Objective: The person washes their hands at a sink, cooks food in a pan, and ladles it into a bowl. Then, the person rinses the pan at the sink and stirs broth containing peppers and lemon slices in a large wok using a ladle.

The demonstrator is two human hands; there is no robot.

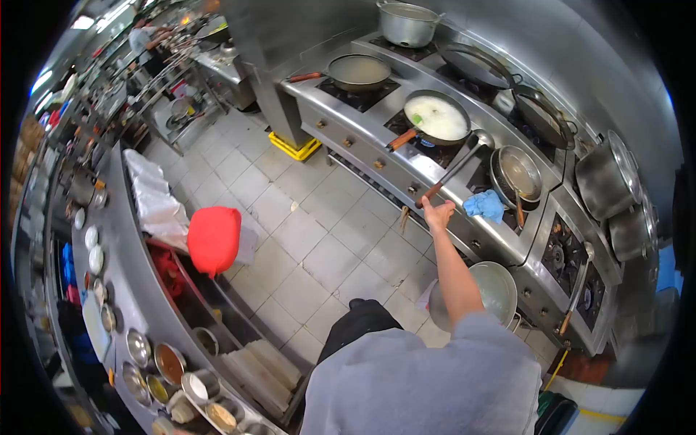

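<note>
My right hand (438, 215) is closed around the wooden grip of a long-handled ladle (457, 166). The ladle's metal bowl hangs by the right edge of a frying pan (439, 127), which holds white liquid with a small green piece in it. Blue flame shows under that pan. A crumpled blue cloth (483, 206) lies on the stove edge just right of my hand. Beyond the cloth, nested pans (517, 172) sit on a burner, a wooden handle pointing toward me. My left hand is out of sight.
Another pan (359, 71) and a large pot (407, 25) stand on the steel stove (348, 116). A second ladle (578, 286) lies on the right burners. A red stool (214, 240) stands on the tiled floor. The left counter (138, 290) carries several bowls. A person (143, 43) works far back.
</note>
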